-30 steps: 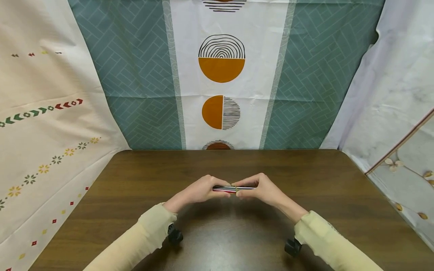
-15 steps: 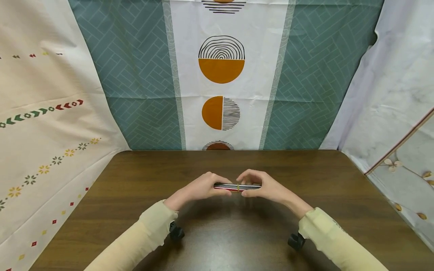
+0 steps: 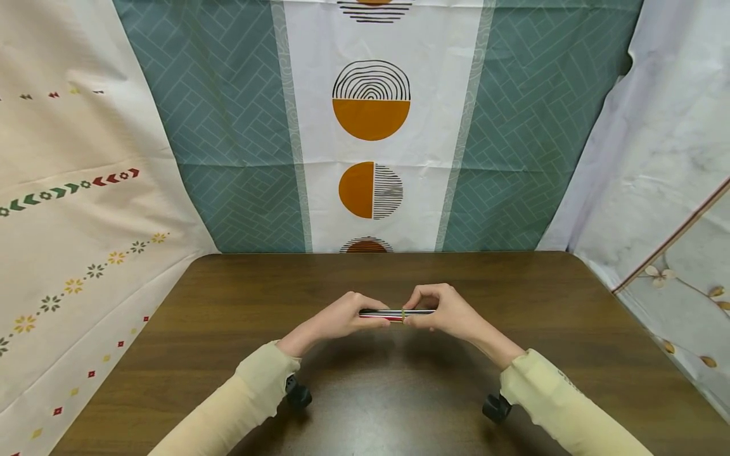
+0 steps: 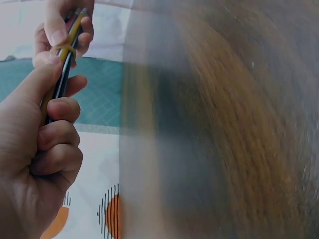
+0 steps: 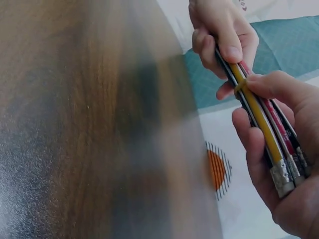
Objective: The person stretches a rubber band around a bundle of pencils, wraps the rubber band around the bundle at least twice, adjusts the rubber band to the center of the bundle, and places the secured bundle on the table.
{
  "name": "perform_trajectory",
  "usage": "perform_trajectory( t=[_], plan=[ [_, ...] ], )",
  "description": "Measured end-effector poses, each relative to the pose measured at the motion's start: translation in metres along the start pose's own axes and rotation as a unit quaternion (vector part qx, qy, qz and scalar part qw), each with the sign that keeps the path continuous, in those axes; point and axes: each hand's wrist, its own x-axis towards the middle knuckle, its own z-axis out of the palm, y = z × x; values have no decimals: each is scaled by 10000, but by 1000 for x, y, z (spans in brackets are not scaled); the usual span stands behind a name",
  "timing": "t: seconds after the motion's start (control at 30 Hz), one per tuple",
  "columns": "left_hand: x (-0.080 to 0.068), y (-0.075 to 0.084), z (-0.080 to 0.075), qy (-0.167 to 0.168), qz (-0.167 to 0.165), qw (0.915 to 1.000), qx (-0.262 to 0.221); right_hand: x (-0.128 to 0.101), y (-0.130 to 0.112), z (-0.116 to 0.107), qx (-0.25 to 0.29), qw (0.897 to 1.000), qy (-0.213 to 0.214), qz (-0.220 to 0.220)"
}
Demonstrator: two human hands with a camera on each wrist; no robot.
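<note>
A bundle of pencils [image 3: 381, 315], yellow, red and dark, lies level between both hands just above the table. My left hand [image 3: 341, 315] grips one end, fingers curled round it and thumb along the top. A thin yellowish rubber band [image 5: 240, 87] circles the bundle near its middle. My right hand [image 3: 450, 314] holds the other part, its thumb on the band and its fingers bent round the pencils. Metal ferrules with eraser ends [image 5: 282, 179] show by the right palm. The pencils' far ends are hidden inside the left hand.
Beneath the hands stretches a dark brown wooden table [image 3: 365, 392]. A patterned cloth [image 3: 245, 126] hangs behind its back edge, and light cloths hang at both sides. Black wrist mounts [image 3: 298, 396] sit below each sleeve.
The right hand has shifted slightly right, away from the left hand. Its fingers lifted off the bundle half a second ago and now bend back toward the band. The left hand keeps its grip.
</note>
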Motion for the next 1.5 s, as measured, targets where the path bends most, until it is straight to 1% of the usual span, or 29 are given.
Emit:
perform_trajectory(
  t=[0.07,0.17,0.23,0.33,0.4,0.5,0.57,0.63,0.77,0.83,0.9,1.03,1.13,1.27,1.37,1.5],
  plan=[
    [0,1,0,28,-48,10000,-41,1,0,2,-30,9998,134,118],
    [1,1,0,46,-32,10000,-11,1,2,3,-148,9994,205,233],
    [3,0,0,14,-1,10000,36,2,4,3,-244,9992,178,275],
    [7,-4,-1,-109,-8,9999,63,2,10,-1,-299,9991,16,309],
    [10,-7,-2,-233,-83,9997,38,2,15,-5,-330,9988,-101,343],
    [11,-15,-8,-394,-264,9989,-38,2,25,-15,-216,9988,-206,375],
    [11,-21,-13,-454,-386,9982,-104,1,31,-21,-138,9991,-161,373],
    [10,-27,-19,-432,-516,9974,-248,0,36,-28,-65,9992,-35,392],
    [9,-36,-30,-161,-776,9946,-663,-3,44,-41,21,9985,277,477],
    [8,-41,-34,14,-930,9916,-893,-4,49,-45,116,9980,402,479],
    [8,-45,-36,175,-1088,9878,-1104,-4,53,-48,238,9974,526,435],
    [7,-54,-37,386,-1262,9811,-1415,-4,60,-51,486,9959,689,340],
    [9,-60,-38,502,-1354,9776,-1530,-4,64,-54,692,9944,754,274],
    [13,-66,-36,663,-1496,9757,-1458,-3,69,-56,863,9927,804,254],
    [18,-71,-34,812,-1647,9723,-1447,1,74,-56,728,9921,949,372],
    [25,-78,-28,1062,-1856,9624,-1675,7,81,-55,533,9893,1247,541]
  ],
)
